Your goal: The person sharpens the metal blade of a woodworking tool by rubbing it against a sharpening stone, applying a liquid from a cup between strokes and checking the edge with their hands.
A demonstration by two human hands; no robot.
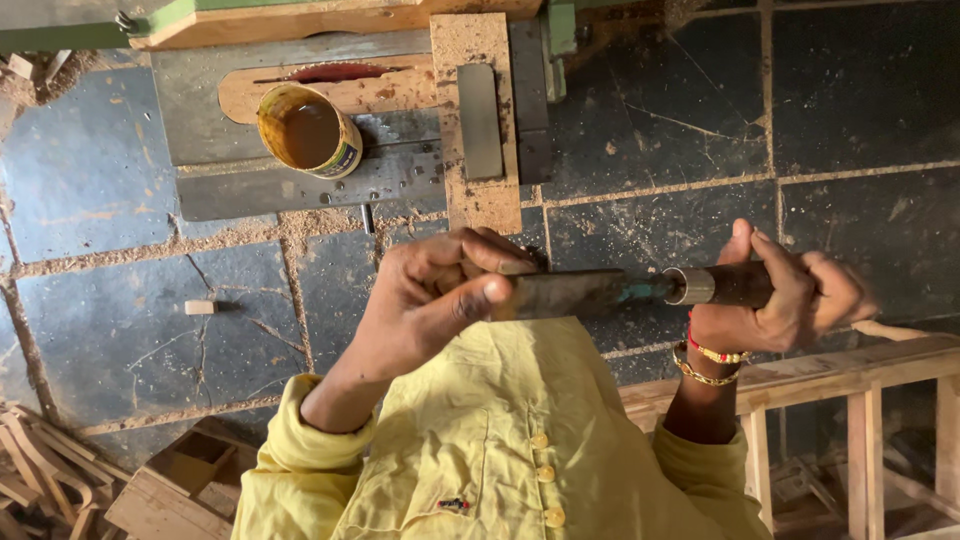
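In the head view, a chisel point(600, 292) was held level across the middle of the frame, above the yellow shirt point(500, 430). Its flat, dull metal blade, stained and flecked with blue-green, was pinched at its tip by the left hand point(430, 300), thumb pressed over the end and fingers curled tightly around it. A bright metal ferrule joined the blade to a dark, smooth wooden handle, which was wrapped fully in the closed right hand point(785, 300); red and gold bangles point(712, 362) were worn at that wrist.

At 11 o'clock from the chisel, a round tin point(308, 130) with a rusty yellow rim stood tilted, filled with brown liquid, on a grey metal plate point(300, 185). At 12 o'clock, a rectangular grey sharpening stone point(480, 120) was seen lying on a rough chipboard slab point(478, 120).

The floor point(850, 100) was made of dark, cracked stone slabs, dusted with pale sawdust that was gathered thickly in the joints. A small wooden block point(200, 307) lay at 9 o'clock. A bare timber frame point(860, 380) was seen at 4 o'clock, and wooden offcuts point(40, 470) were heaped at 8 o'clock.
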